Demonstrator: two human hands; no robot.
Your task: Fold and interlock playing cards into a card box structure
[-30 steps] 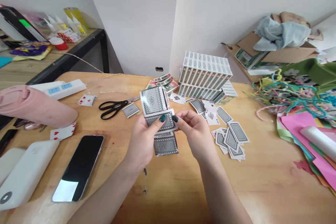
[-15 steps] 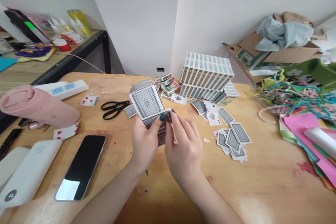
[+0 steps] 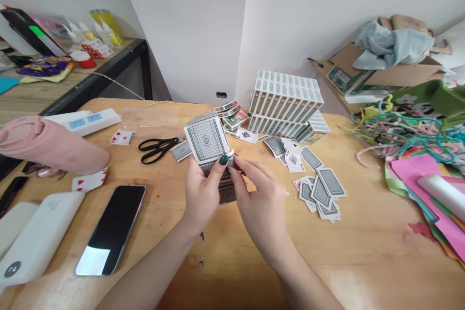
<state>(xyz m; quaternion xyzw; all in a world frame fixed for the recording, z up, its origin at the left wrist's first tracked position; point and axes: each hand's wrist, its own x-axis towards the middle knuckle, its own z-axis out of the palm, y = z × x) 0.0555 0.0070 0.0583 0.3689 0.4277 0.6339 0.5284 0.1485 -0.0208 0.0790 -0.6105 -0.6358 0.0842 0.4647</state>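
Note:
Above the middle of the table I hold a boxy structure of folded playing cards (image 3: pixel 206 140), grey patterned backs facing out. My left hand (image 3: pixel 203 189) is closed around its left and lower side, the thumb pressing near a lower corner. At that corner my right hand (image 3: pixel 259 193) pinches the edge of a card, where a small white bit sticks up between the fingertips. Part of the structure's underside shows below the fingers; my palms hide the rest. A loose card (image 3: pixel 181 150) and black-handled scissors (image 3: pixel 158 149) lie just left of it.
Loose cards (image 3: pixel 321 191) lie scattered right of my hands. Behind them stand stacked card boxes (image 3: pixel 286 99). A phone (image 3: pixel 111 230), power bank (image 3: pixel 41 237) and pink rolled pouch (image 3: pixel 54 145) occupy the left. Tangled yarn (image 3: pixel 417 126) and coloured paper (image 3: pixel 428 193) sit at right.
The card structure has shifted slightly right and tilted. My right fingers have bent the card's corner, and a white bit now sticks up there. My left hand keeps its hold.

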